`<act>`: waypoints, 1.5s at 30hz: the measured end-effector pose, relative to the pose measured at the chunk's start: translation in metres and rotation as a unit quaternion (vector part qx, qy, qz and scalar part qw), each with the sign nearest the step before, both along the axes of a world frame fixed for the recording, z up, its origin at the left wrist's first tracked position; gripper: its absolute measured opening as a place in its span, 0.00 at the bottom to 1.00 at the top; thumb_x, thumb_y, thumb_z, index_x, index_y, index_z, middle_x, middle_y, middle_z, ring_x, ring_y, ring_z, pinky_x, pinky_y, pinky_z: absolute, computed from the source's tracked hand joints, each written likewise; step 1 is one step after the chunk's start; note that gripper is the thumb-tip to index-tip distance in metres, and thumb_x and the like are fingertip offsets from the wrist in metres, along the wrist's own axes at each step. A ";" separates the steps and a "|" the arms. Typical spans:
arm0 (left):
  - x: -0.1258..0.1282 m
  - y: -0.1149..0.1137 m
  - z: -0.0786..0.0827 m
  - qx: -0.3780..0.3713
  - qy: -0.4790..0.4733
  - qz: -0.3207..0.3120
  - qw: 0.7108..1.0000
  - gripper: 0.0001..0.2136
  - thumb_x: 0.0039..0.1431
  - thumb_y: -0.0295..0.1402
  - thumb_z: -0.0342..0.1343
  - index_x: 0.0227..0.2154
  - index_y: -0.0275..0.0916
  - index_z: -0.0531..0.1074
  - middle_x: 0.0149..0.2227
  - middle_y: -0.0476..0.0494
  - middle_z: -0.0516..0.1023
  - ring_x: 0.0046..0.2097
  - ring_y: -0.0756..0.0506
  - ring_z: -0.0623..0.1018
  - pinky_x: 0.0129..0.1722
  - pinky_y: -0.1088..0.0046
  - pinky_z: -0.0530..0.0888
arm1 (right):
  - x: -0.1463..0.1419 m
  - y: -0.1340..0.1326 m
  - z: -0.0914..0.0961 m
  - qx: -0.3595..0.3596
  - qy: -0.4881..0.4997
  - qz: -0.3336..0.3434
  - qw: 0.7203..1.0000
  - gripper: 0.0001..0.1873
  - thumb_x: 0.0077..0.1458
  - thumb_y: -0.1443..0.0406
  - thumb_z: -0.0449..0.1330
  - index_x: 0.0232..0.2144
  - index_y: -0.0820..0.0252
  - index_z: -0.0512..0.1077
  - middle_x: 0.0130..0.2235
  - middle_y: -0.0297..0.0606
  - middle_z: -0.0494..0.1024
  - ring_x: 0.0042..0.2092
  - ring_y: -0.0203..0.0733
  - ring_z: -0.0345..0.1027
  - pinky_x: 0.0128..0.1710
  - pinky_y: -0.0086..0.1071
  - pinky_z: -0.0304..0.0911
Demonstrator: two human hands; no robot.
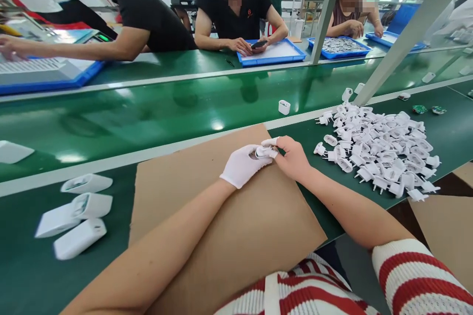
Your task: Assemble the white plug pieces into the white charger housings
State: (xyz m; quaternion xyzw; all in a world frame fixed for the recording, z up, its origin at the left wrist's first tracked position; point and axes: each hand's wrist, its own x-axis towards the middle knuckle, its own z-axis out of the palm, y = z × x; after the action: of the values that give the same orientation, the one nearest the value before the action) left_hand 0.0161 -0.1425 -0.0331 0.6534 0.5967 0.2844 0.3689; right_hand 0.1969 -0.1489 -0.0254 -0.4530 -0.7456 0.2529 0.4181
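Note:
My left hand [242, 165], in a white glove, and my bare right hand [293, 157], with a white cot on its fingertip, meet over a sheet of brown cardboard [221, 226]. Both pinch one small white plastic plug part [264, 152] between their fingers. Just right of my hands lies a heap of several white plug parts [380, 150] with metal prongs, on the green bench.
Three white charger shells [74, 216] lie at the left on the green belt [148, 113]. One small white shell [284, 107] sits on the belt ahead. Across it, people work at blue trays [273, 53]. A grey slanted post [402, 39] rises at right.

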 end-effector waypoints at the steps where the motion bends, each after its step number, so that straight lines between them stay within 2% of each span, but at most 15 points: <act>1: 0.000 0.000 0.000 0.000 -0.001 -0.002 1.000 0.16 0.49 0.46 0.69 0.36 0.40 0.80 0.36 0.48 0.83 0.39 0.44 0.80 0.43 0.71 0.77 | -0.001 0.000 0.000 0.005 -0.017 0.003 1.000 0.14 0.61 0.67 0.60 0.46 0.53 0.82 0.43 0.37 0.83 0.47 0.44 0.73 0.52 0.38 0.68; 4: -0.001 0.000 -0.001 0.002 -0.004 -0.007 1.000 0.16 0.50 0.47 0.68 0.35 0.41 0.80 0.36 0.48 0.83 0.39 0.44 0.80 0.43 0.71 0.77 | 0.000 0.002 0.000 0.023 -0.052 0.012 0.998 0.14 0.62 0.68 0.58 0.46 0.53 0.81 0.43 0.37 0.83 0.47 0.44 0.72 0.51 0.37 0.67; 9: -0.001 0.002 -0.004 0.011 -0.012 -0.008 1.000 0.19 0.48 0.51 0.68 0.34 0.40 0.80 0.36 0.47 0.83 0.40 0.43 0.79 0.42 0.71 0.76 | 0.000 0.006 -0.004 0.093 -0.107 0.012 0.990 0.13 0.61 0.71 0.55 0.38 0.56 0.78 0.38 0.40 0.81 0.44 0.45 0.70 0.44 0.35 0.66; 14: -0.001 0.002 -0.004 0.008 -0.008 -0.015 1.000 0.18 0.49 0.52 0.68 0.33 0.41 0.80 0.35 0.48 0.83 0.39 0.43 0.79 0.41 0.70 0.75 | -0.001 0.007 -0.007 0.121 -0.096 0.010 0.988 0.10 0.61 0.71 0.55 0.37 0.54 0.76 0.38 0.39 0.80 0.43 0.46 0.69 0.43 0.36 0.66; 19: -0.001 0.002 -0.005 0.019 -0.011 -0.025 0.999 0.18 0.50 0.53 0.67 0.33 0.43 0.80 0.36 0.49 0.83 0.41 0.41 0.81 0.45 0.67 0.76 | 0.000 0.010 -0.005 0.143 -0.130 0.032 0.980 0.13 0.55 0.76 0.53 0.33 0.56 0.73 0.36 0.40 0.78 0.41 0.46 0.68 0.40 0.34 0.63; 21: -0.001 0.001 -0.008 0.032 -0.033 -0.030 0.998 0.18 0.51 0.51 0.67 0.39 0.44 0.82 0.40 0.50 0.84 0.44 0.41 0.81 0.49 0.66 0.77 | 0.001 0.011 -0.002 0.144 -0.154 0.033 0.977 0.13 0.53 0.77 0.53 0.32 0.56 0.72 0.35 0.40 0.77 0.40 0.45 0.67 0.39 0.34 0.62; 24: -0.001 0.000 -0.014 0.058 -0.066 -0.022 0.996 0.26 0.52 0.46 0.68 0.54 0.48 0.79 0.46 0.51 0.85 0.47 0.40 0.82 0.55 0.64 0.76 | 0.001 0.010 0.001 0.135 -0.184 0.025 0.973 0.14 0.51 0.78 0.52 0.32 0.56 0.71 0.34 0.39 0.77 0.38 0.45 0.65 0.38 0.33 0.59; 26: -0.002 -0.001 -0.017 0.062 -0.057 -0.018 0.996 0.27 0.53 0.45 0.68 0.58 0.51 0.77 0.47 0.51 0.85 0.48 0.41 0.82 0.56 0.64 0.76 | -0.001 0.008 0.002 0.131 -0.202 0.009 0.971 0.14 0.50 0.79 0.52 0.31 0.56 0.71 0.33 0.38 0.76 0.36 0.45 0.63 0.36 0.33 0.57; 30: -0.002 -0.001 -0.015 0.057 0.014 -0.029 0.998 0.19 0.57 0.46 0.66 0.51 0.53 0.81 0.44 0.52 0.84 0.45 0.42 0.82 0.51 0.66 0.77 | -0.003 0.007 -0.001 0.127 -0.213 -0.015 0.969 0.14 0.47 0.79 0.52 0.27 0.55 0.68 0.30 0.37 0.74 0.34 0.44 0.62 0.35 0.33 0.58; 33: -0.001 -0.003 -0.010 0.050 0.116 -0.011 0.992 0.15 0.58 0.50 0.64 0.43 0.49 0.82 0.37 0.49 0.82 0.40 0.42 0.81 0.42 0.67 0.75 | -0.005 0.008 -0.005 0.123 -0.184 -0.016 0.975 0.15 0.49 0.78 0.52 0.29 0.54 0.70 0.32 0.37 0.76 0.37 0.45 0.68 0.45 0.35 0.65; 36: 0.001 -0.004 -0.005 0.048 0.192 -0.004 0.980 0.15 0.60 0.51 0.61 0.39 0.46 0.80 0.36 0.47 0.81 0.39 0.41 0.80 0.38 0.68 0.72 | -0.006 0.008 -0.006 0.106 -0.152 -0.021 0.982 0.16 0.50 0.78 0.54 0.32 0.54 0.73 0.35 0.36 0.79 0.42 0.45 0.72 0.56 0.38 0.66; 38: 0.002 -0.004 -0.003 0.057 0.208 -0.011 0.976 0.15 0.61 0.51 0.60 0.40 0.46 0.80 0.38 0.47 0.81 0.40 0.42 0.80 0.38 0.68 0.72 | -0.007 0.006 -0.004 0.087 -0.147 -0.033 0.985 0.16 0.51 0.77 0.54 0.34 0.54 0.75 0.37 0.37 0.80 0.44 0.46 0.73 0.54 0.38 0.67; 42: 0.002 -0.006 -0.001 0.082 0.224 -0.018 0.971 0.14 0.63 0.50 0.59 0.41 0.46 0.79 0.39 0.46 0.81 0.41 0.41 0.80 0.39 0.68 0.72 | -0.008 -0.002 0.006 0.054 -0.171 -0.054 0.982 0.19 0.48 0.79 0.54 0.36 0.56 0.77 0.37 0.38 0.82 0.43 0.46 0.74 0.44 0.34 0.68; 45: 0.003 -0.010 -0.001 0.102 0.230 -0.026 0.967 0.14 0.62 0.49 0.59 0.38 0.44 0.78 0.39 0.45 0.81 0.42 0.41 0.81 0.39 0.68 0.72 | -0.010 -0.009 0.010 0.036 -0.180 -0.053 0.982 0.23 0.47 0.80 0.54 0.39 0.55 0.78 0.39 0.37 0.83 0.43 0.46 0.74 0.43 0.34 0.67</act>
State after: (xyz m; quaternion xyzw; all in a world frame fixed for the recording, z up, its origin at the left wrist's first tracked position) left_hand 0.0193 -0.1522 -0.0341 0.7506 0.6163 0.1762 0.1605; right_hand 0.1866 -0.1581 -0.0153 -0.5144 -0.7923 0.1176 0.3064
